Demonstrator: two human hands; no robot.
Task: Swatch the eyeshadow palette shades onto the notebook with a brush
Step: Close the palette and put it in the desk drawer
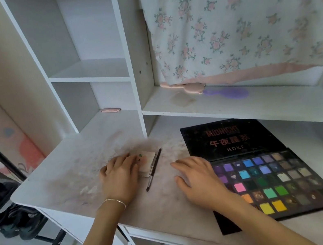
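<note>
Eyeshadow palette (274,182) lies open on the white desk (69,181), right side, black lid flat behind the colour pans. Right hand (199,182) rests flat, fingers spread and relaxed, over the palette's left edge, holding nothing. Brush (153,169) lies on the desk between both hands, just beside the small notebook (148,161). Left hand (120,177) lies on the notebook, fingers loosely extended.

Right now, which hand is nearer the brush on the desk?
Left, narrowly. The left hand rests on the notebook just left of the brush; the right hand lies flat on the desk, right of it.
</note>
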